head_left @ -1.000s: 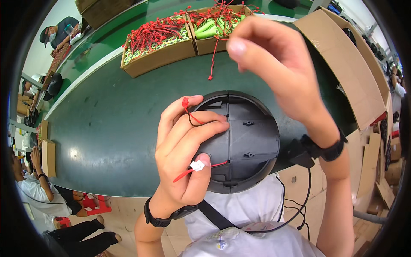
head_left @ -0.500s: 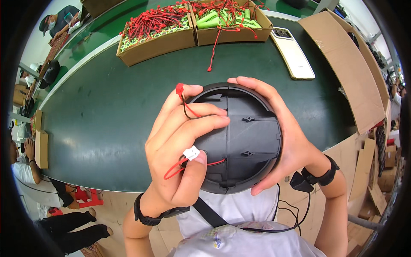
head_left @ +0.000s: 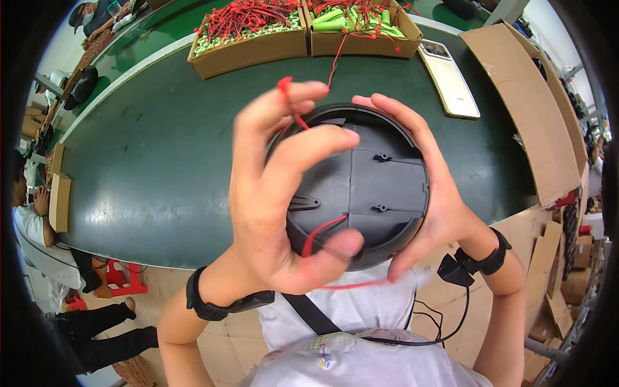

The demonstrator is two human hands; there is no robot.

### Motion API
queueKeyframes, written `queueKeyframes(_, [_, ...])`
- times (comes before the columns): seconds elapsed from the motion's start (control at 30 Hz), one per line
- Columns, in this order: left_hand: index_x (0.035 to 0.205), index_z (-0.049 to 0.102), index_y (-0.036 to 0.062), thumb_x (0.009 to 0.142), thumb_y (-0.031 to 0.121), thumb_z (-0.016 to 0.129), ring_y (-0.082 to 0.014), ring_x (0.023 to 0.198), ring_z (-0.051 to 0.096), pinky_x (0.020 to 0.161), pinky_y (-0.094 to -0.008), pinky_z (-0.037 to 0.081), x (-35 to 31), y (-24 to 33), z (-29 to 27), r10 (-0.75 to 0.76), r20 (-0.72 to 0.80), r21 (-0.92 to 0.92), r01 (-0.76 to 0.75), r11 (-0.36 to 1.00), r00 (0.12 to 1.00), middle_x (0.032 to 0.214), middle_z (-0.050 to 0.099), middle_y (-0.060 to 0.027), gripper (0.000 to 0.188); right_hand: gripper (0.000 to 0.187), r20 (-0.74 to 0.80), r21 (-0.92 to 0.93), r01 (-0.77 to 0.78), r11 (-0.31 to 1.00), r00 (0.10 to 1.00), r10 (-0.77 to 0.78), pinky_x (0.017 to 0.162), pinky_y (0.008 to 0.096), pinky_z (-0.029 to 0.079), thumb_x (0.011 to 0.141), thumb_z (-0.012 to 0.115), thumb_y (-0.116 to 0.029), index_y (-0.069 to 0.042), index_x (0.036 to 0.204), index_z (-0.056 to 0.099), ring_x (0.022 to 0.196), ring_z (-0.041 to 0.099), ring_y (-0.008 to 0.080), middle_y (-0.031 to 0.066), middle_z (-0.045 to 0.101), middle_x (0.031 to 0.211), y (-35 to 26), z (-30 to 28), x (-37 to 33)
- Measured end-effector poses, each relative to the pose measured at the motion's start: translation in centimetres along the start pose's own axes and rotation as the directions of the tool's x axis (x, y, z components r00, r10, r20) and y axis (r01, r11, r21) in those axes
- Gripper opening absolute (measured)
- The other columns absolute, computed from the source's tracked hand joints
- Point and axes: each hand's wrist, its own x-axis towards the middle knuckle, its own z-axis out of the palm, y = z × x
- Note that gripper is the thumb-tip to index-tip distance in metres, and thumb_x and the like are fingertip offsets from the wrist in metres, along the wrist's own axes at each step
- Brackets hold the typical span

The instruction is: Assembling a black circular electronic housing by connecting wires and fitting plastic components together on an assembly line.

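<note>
A round black plastic housing [head_left: 380,182], its hollow ribbed side facing up, is held above the table's near edge. My right hand [head_left: 440,200] grips its right rim, fingers at the far side and thumb at the near side. Over its left part is my left hand [head_left: 261,193], fingers and thumb spread apart and partly blurred. A red plug [head_left: 284,84] on a lead lies against the fingers of that hand. From a hole in the housing a red wire [head_left: 320,228] runs out under the left thumb; its far end is smeared near the right thumb.
Two cardboard boxes at the back hold green cylindrical cells [head_left: 330,20] and red-plugged leads [head_left: 251,22]. A pale phone [head_left: 451,80] lies on the green table [head_left: 148,168]. An open carton [head_left: 516,109] stands at right. Another person [head_left: 35,216] sits at far left.
My left fingers have spread and my thumb has let go of the white plug, whose wire has swung down and right. The housing has shifted slightly up in view.
</note>
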Motion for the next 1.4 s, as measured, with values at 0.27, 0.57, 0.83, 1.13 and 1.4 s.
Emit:
queueKeyframes(0.27, [0.143, 0.010, 0.0096, 0.040, 0.060, 0.091, -0.0477, 0.136, 0.028, 0.108, -0.0558, 0.026, -3.4, 2.6, -0.5, -0.196, -0.077, -0.026, 0.195, 0.980, 0.978, 0.147, 0.018, -0.0317, 0.141, 0.096, -0.090, 0.284, -0.201, 0.938, 0.968, 0.235, 0.112, 0.0362, 0.024, 0.084, 0.045, -0.070, 0.005, 0.142, 0.031, 0.135, 0.036, 0.0252, 0.0184, 0.039, 0.143, -1.3, 0.3, -0.4])
queueKeyframes(0.57, [0.148, 0.003, -0.0020, 0.044, 0.036, 0.097, -0.0316, 0.133, 0.038, 0.110, -0.0428, 0.033, -4.1, 3.4, 2.8, -0.430, -0.109, -0.190, 0.406, 0.894, 0.896, 0.147, 0.024, -0.0215, 0.145, 0.058, -0.227, 0.518, -0.219, 0.827, 0.897, 0.379, 0.104, 0.0316, 0.036, 0.099, 0.033, -0.041, 0.006, 0.129, 0.048, 0.119, 0.051, 0.0210, 0.0165, 0.055, 0.128, -1.7, 2.3, 2.1])
queueKeyframes(0.83, [0.147, 0.008, -0.0017, 0.044, 0.029, 0.097, -0.0309, 0.131, 0.041, 0.109, -0.0417, 0.036, -2.3, 1.7, -0.1, -0.383, 0.004, -0.165, 0.378, 0.911, 0.924, 0.145, 0.029, -0.0221, 0.139, 0.124, 0.031, 0.001, -0.012, 1.000, 0.999, 0.012, 0.112, 0.0460, 0.024, 0.058, 0.084, -0.058, -0.003, 0.149, 0.018, 0.138, 0.028, 0.0363, 0.0203, 0.018, 0.153, -1.2, -1.3, 1.6])
queueKeyframes(1.13, [0.146, 0.005, 0.0167, 0.040, 0.029, 0.097, -0.0429, 0.133, 0.031, 0.100, -0.0516, 0.044, -2.3, 1.2, -4.4, -0.133, 0.011, -0.436, 0.125, 0.891, 0.991, 0.140, 0.014, -0.0268, 0.141, 0.103, 0.698, -0.422, 0.238, 0.875, 0.702, 0.145, 0.103, 0.0549, 0.033, 0.052, 0.088, -0.034, -0.022, 0.142, 0.040, 0.119, 0.037, 0.0480, 0.0158, 0.029, 0.146, -9.9, 0.6, 9.1])
queueKeyframes(1.4, [0.146, 0.005, 0.0165, 0.052, 0.023, 0.093, -0.0406, 0.137, 0.030, 0.107, -0.0500, 0.037, -2.9, -1.3, -8.1, -0.364, -0.243, -0.564, 0.175, 0.807, 0.899, 0.151, 0.002, -0.0202, 0.129, 0.100, 0.681, -0.360, 0.365, 0.859, 0.732, -0.025, 0.101, 0.0460, 0.038, 0.050, 0.090, -0.040, -0.011, 0.136, 0.047, 0.119, 0.046, 0.0376, 0.0178, 0.042, 0.136, -9.7, 1.0, 17.3])
